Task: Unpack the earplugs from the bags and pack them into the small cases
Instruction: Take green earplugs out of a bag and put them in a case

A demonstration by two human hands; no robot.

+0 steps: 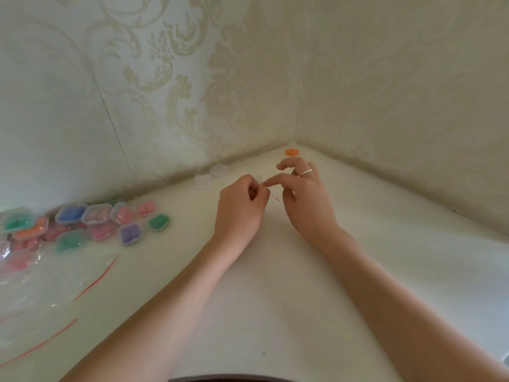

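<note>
Left hand (pixel 242 197) pinches small clear bag (pixel 271 194), red seal strip toward right hand (pixel 300 188); my right fingertips nip its edge. Orange earplugs (pixel 291 152) beyond, nearer right. Empty cases (pixel 210 176) far-left.

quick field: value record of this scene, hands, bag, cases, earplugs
left hand: pinches small clear bag
right hand: pinches same bag, ring on one finger
loose earplugs: orange, in table corner
empty cases: clear, by the wall
filled cases: piled at left
large bags: clear, red strips, front left
</note>
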